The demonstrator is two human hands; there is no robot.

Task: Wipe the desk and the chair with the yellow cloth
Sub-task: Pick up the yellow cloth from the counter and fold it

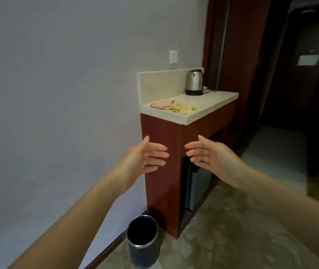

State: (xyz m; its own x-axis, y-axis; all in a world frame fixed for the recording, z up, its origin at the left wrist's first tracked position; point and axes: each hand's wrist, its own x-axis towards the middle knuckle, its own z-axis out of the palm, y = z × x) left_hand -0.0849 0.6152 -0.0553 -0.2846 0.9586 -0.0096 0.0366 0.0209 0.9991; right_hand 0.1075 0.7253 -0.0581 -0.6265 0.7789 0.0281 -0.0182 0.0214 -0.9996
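A crumpled yellow cloth point(183, 109) lies on the pale stone top of a red-brown counter point(213, 101), near its front left corner. A pink cloth point(161, 105) lies just left of it, touching it. My left hand point(145, 158) and my right hand point(207, 154) are both stretched out in the air in front of the cabinet's side, palms facing each other, fingers straight, holding nothing. Both hands are well below and short of the cloths. No desk or chair is in view.
A steel kettle point(194, 82) stands on its base at the back of the counter. A dark round bin point(143, 239) stands on the carpet by the wall below. A small fridge point(197, 183) sits inside the cabinet. A dark hallway opens on the right.
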